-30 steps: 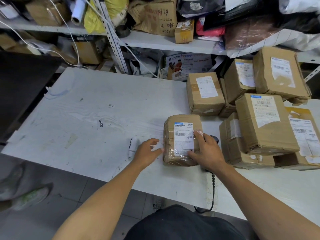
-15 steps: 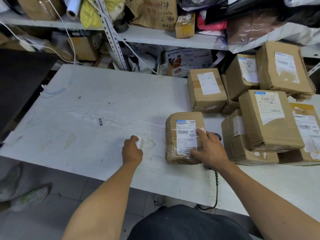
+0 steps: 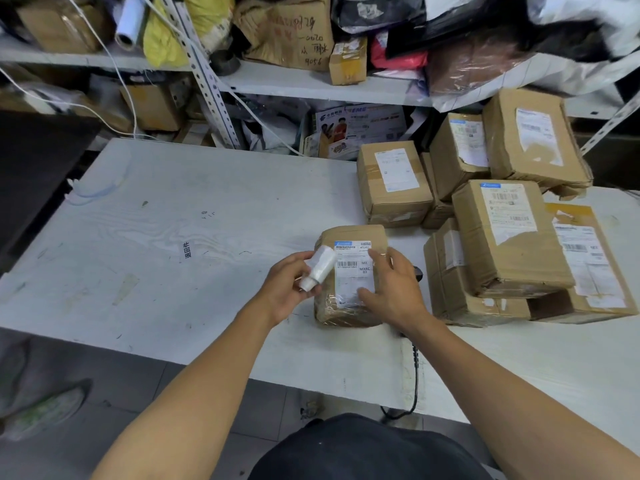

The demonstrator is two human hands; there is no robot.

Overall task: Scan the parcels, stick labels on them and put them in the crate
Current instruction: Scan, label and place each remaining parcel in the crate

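Note:
A small brown parcel (image 3: 349, 237) with a white shipping label lies near the front of the white table (image 3: 173, 237). My left hand (image 3: 289, 285) grips a white marker pen (image 3: 318, 268) and holds it over the parcel's left edge. My right hand (image 3: 394, 292) rests on the parcel's right side with fingers spread over the label. A black scanner (image 3: 418, 273) lies behind my right hand, mostly hidden, its coiled cable (image 3: 414, 368) hanging over the table's front edge. No crate is in view.
Several labelled brown parcels (image 3: 502, 237) are piled at the table's right side. Shelves (image 3: 311, 84) behind hold boxes, bags and a film roll. A dark surface (image 3: 31, 174) lies beyond the left edge. A shoe (image 3: 41, 410) shows on the floor, lower left.
My left hand picked the white marker up off the table and brought it right, to the parcel. My right hand stayed on the parcel, its fingers spreading.

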